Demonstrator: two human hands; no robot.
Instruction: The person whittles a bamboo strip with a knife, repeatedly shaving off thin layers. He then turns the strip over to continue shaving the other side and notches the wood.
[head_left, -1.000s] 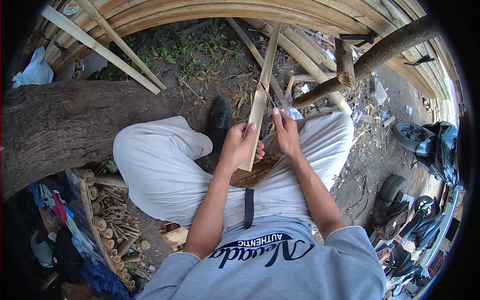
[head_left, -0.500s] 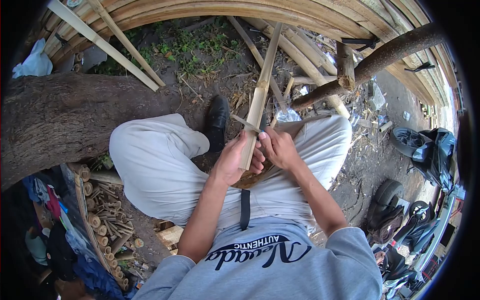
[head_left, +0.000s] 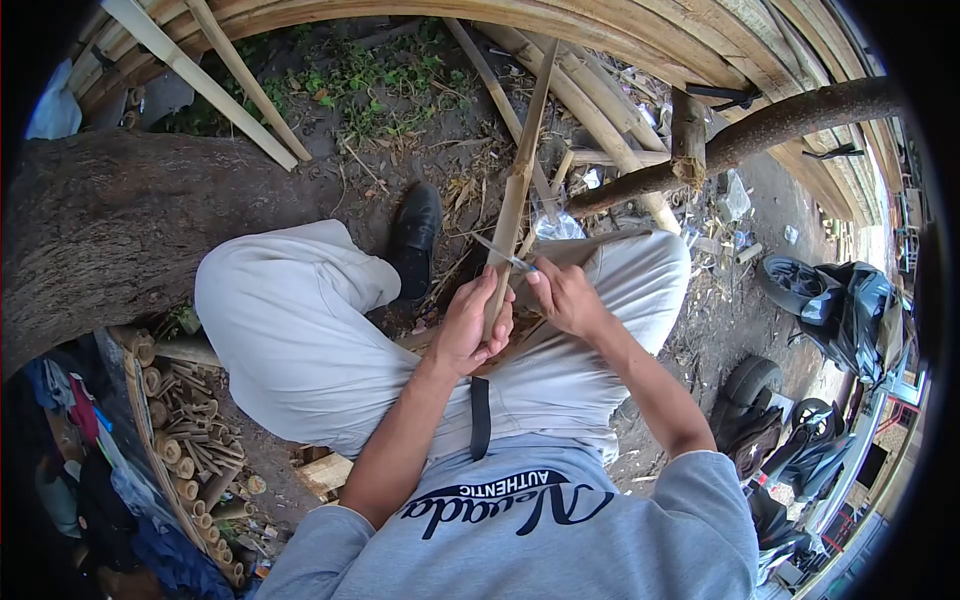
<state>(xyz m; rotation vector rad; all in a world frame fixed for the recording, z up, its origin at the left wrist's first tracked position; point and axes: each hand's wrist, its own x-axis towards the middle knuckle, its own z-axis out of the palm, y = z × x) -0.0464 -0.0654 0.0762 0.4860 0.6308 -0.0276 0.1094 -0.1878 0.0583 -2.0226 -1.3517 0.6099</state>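
A long split bamboo strip [head_left: 516,195] runs from between my knees up and away from me. Its near end is in my left hand [head_left: 468,325], with the fingers wrapped round it. My right hand [head_left: 568,298] is closed on a knife [head_left: 507,256], whose thin blade lies across the strip just beyond my left hand. Most of the knife's handle is hidden in my right hand.
A thick trunk [head_left: 130,230] lies at the left, with cut bamboo pieces [head_left: 185,440] below it. A branch [head_left: 760,135] crosses the upper right. Bamboo poles [head_left: 600,110] lie ahead, and motorcycles [head_left: 830,300] stand at the right.
The strip has turned in my left hand, so a narrower face shows, and the fingers have closed round it. The knife blade is still across it. The whole view has shifted slightly.
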